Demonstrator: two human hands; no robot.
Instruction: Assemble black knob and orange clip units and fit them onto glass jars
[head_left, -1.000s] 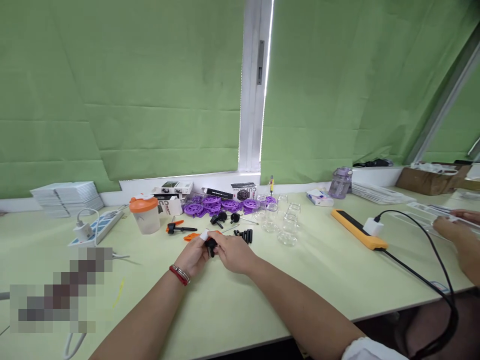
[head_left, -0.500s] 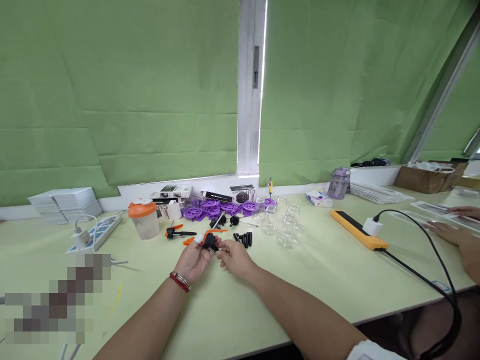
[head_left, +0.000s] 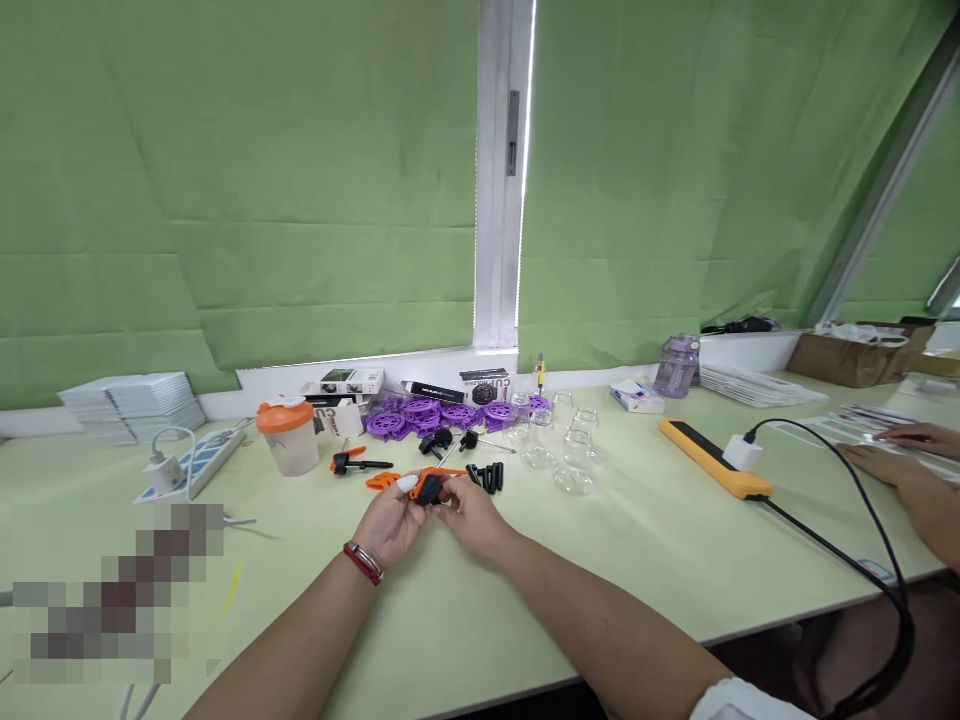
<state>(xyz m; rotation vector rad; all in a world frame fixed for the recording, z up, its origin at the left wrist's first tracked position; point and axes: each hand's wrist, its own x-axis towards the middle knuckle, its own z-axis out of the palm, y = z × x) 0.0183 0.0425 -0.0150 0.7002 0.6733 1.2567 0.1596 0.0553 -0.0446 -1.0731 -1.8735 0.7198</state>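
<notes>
My left hand [head_left: 393, 522] grips a small black and orange part [head_left: 428, 487] at the middle of the table. My right hand [head_left: 466, 512] pinches the same part from the right side. Just behind the hands lie orange pieces [head_left: 382, 481], and to their left is an orange and black assembly [head_left: 360, 464] with a black rod. Several black tubes [head_left: 492, 477] lie behind my right hand. Black knob-like parts [head_left: 436, 442] and a screwdriver [head_left: 496, 445] sit further back, before a heap of purple rings [head_left: 420, 416].
Clear cups [head_left: 576, 462] stand right of centre. An orange-lidded cup [head_left: 288, 440] is at left, by a white power strip [head_left: 196, 463]. A yellow power strip [head_left: 712, 462] with a black cable lies at right. Another person's hands [head_left: 877, 462] rest on papers at far right.
The black and orange part has turned between my hands and shifted slightly right. At far right, the other person's hands have moved over the papers.
</notes>
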